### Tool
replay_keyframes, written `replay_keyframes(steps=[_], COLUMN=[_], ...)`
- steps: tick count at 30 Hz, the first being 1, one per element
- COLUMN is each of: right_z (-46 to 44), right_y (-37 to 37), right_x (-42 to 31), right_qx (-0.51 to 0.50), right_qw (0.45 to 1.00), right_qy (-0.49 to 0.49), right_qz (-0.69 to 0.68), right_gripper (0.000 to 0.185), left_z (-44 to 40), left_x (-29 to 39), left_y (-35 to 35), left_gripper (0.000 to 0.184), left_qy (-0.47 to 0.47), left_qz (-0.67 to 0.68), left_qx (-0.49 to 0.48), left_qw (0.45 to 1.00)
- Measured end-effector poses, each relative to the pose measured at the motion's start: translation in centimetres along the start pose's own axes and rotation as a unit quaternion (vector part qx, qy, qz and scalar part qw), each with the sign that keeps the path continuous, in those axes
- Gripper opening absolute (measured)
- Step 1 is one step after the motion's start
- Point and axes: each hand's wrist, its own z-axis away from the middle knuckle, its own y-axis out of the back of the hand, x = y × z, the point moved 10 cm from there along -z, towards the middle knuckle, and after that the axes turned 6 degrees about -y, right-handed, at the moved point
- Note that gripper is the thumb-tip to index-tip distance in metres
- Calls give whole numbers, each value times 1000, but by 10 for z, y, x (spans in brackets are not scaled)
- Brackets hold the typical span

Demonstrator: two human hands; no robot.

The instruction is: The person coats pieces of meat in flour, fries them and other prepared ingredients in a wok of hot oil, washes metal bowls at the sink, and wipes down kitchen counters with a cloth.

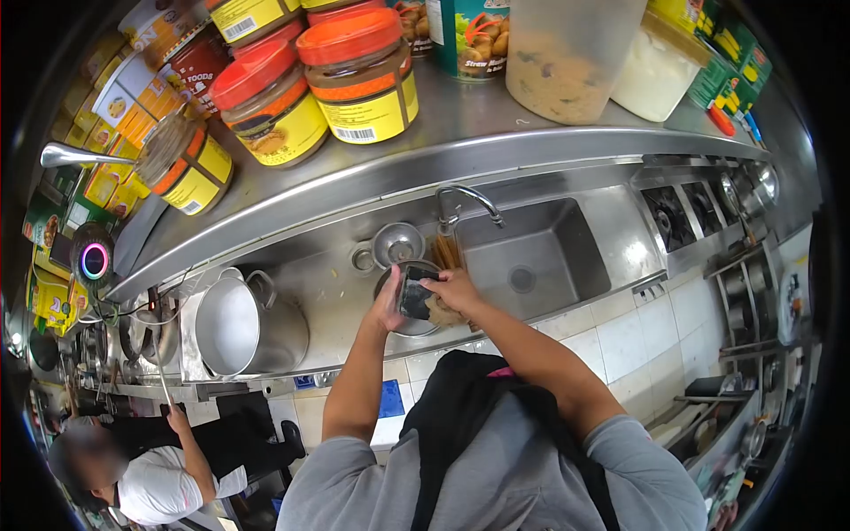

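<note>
My left hand (pixel 386 302) grips the left side of a dark rectangular container (pixel 414 296) with a pale edge, fingers closed along it. From the right, my right hand (pixel 455 292) closes on the same container, its fingertips over the dark surface. Against its lower right, just under my right hand, shows a brownish clump (pixel 442 311); whether it is food or a cloth I cannot tell. Below the container is a round metal bowl (pixel 420 333), mostly hidden by it. Several wooden sticks or handles (pixel 448 252) stand just behind my right hand.
Right of my hands is a steel sink (pixel 575 257) with a curved faucet (pixel 469 193). A metal bowl (pixel 398 241) stands behind, a large pot (pixel 232 323) at left. Jars (pixel 359 84) line the shelf above. Another person (pixel 164 482) works at lower left, holding a long handle.
</note>
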Motion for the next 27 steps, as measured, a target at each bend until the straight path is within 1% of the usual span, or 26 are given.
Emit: replay_keyframes(steps=[1, 2, 3, 4, 5, 6, 7, 8, 9, 10, 11, 12, 13, 14, 16, 17, 18, 19, 20, 21, 22, 23, 24, 26, 27], right_z=[-3, -8, -7, -5, -2, 2, -1, -5, 5, 37, 51, 64, 50, 27, 2, 0, 1, -8, -5, 5, 11, -22, -18, 9, 10], right_y=[-3, -3, -2, -5, -5, 1, -5, -6, -3, 12, 28, 37, 21, 11, -20, -22, -30, -28, -18, -11, -9, -19, -12, -5, 1], right_x=[6, 12, 12, 15, 15, 15, 16, 22, 20, -19, -17, -29, -33, -17, -7, -10, -12, -10, -16, -15, -13, 8, 4, -17, -18], right_qx=[3, 23, 44, 51, 78, 116, 97, 90, 67, 80, 161, 144, 84, 145, 74, 29, -18, 30, 41, 9, -24, -22, -16, -100, -94], right_qw=[1000, 1000, 999, 998, 997, 993, 993, 989, 996, 982, 979, 983, 983, 976, 989, 991, 991, 991, 990, 998, 993, 997, 997, 994, 995], right_qy=[-1, 14, 29, 28, 19, 10, 30, 43, 27, 63, 5, -39, 74, 135, 91, 86, 86, 98, 100, 62, 24, 26, 27, 40, 41], right_qz=[-2, 2, 6, 3, 0, -6, 53, 111, 58, 162, 121, 103, 143, 88, 94, 99, 102, 89, 86, -16, -117, -74, -76, 4, 3], right_gripper=[43, 45, 47, 47, 47, 47, 47, 48, 42, 32, 23, 13, 10, 13, 26, 32, 37, 41, 41, 36, 33, 38, 38, 47, 47], left_z=[3, 8, 14, 19, 23, 27, 25, 30, 20, 17, 20, 23, 29, 21, 35, 29, 41, 48, 44, 39, 35, 33, 31, 40, 35], left_x=[-1, -3, -2, -1, 1, 0, -4, -2, -6, -1, 3, 14, 23, 20, 28, 21, 29, 40, 44, 47, 45, 46, 46, 38, 38], left_y=[-3, -5, -3, -3, 4, 17, 25, 14, 12, 15, 33, 30, 35, 47, 20, 10, -1, 0, 10, 9, 5, 4, 1, -27, -31], left_gripper=[65, 65, 62, 64, 71, 69, 67, 57, 45, 39, 42, 43, 43, 45, 44, 44, 45, 46, 46, 46, 46, 45, 45, 43, 43], left_qy=[-5, -2, -5, -7, 1, -5, -9, -31, -53, -101, -103, -175, -220, -228, -196, -199, -228, -254, -259, -301, -340, -363, -365, -394, -397], left_qz=[18, 17, -83, -184, -212, -224, -240, -227, -205, -241, -319, -352, -395, -384, -464, -468, -532, -587, -590, -644, -689, -703, -704, -734, -734], left_qx=[-6, -8, 2, 9, 60, 102, 129, 145, 113, 143, 189, 187, 224, 183, 256, 241, 288, 335, 325, 250, 173, 136, 130, 37, 32], left_qw=[1000, 1000, 997, 983, 975, 969, 962, 963, 971, 955, 923, 900, 863, 876, 825, 827, 763, 692, 692, 658, 616, 597, 596, 552, 551])
